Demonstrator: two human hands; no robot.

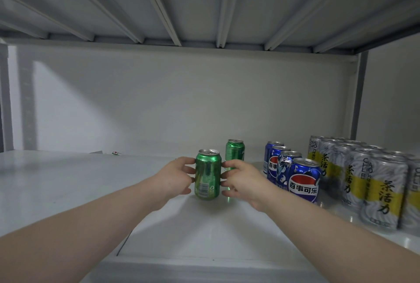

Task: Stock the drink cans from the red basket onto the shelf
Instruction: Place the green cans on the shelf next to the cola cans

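Note:
A green drink can [208, 174] stands upright on the white shelf [68, 187], near its middle. My left hand [175, 177] grips the can's left side and my right hand [244, 180] grips its right side, fingers curled around it. A second green can [234, 149] stands upright behind it, a little to the right. The red basket is out of view.
A row of blue cola cans [303, 181] runs front to back right of my hands. Several grey-and-yellow tea cans [381, 191] fill the far right. The ribbed underside of the upper shelf [204, 5] hangs overhead. A small item [116, 153] lies at the back left.

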